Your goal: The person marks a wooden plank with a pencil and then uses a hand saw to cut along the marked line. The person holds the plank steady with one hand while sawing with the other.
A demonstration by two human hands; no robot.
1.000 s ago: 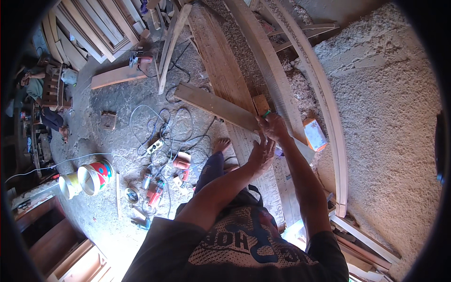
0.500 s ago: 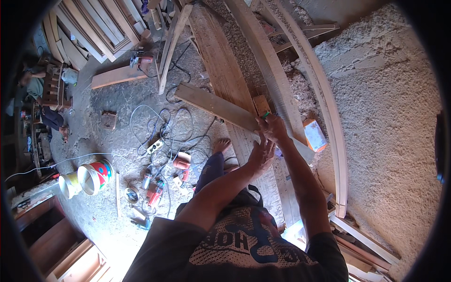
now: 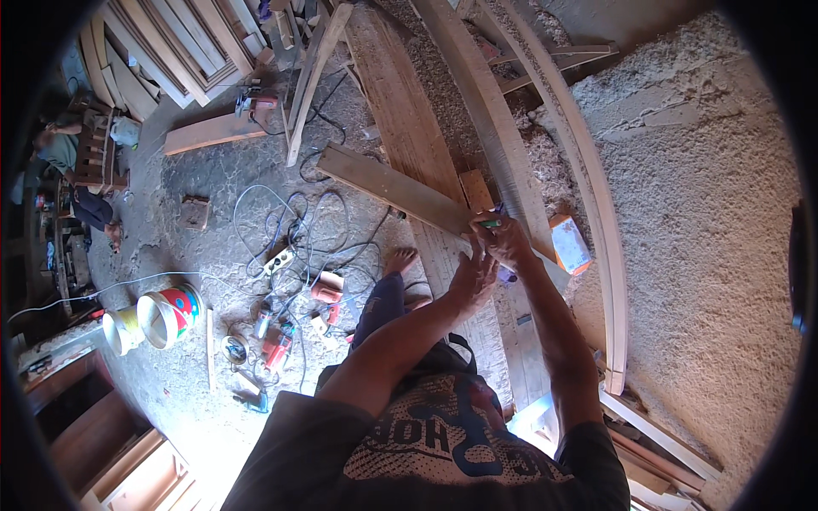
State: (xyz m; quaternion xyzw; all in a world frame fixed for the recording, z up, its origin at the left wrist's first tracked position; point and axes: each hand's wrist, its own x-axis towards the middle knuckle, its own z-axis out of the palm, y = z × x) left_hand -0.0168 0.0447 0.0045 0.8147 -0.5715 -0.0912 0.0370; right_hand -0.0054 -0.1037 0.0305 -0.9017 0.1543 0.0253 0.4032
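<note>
My right hand (image 3: 511, 244) is closed around a slim green pencil-like tool (image 3: 491, 223), at the right part of a short flat board (image 3: 388, 188). That board lies slantwise across a long wooden plank (image 3: 407, 119). Just left of and below it, my left hand (image 3: 474, 278) rests against the board with its fingers stretched out, close to the right hand. A bit of something purple (image 3: 506, 275) shows between the hands; its kind is hidden. Beyond the right hand lies a small wood block (image 3: 475, 189).
A white and orange box (image 3: 570, 244) and long curved beams (image 3: 588, 170) lie to the right. Tangled cords, a power strip (image 3: 279, 261) and a red power tool (image 3: 277, 347) cover the floor at left, near two buckets (image 3: 169, 316). Another person (image 3: 64, 153) sits far left.
My right hand has shifted slightly right and turned, so that more of the green tool shows. My left hand stays against the board, which has hardly moved.
</note>
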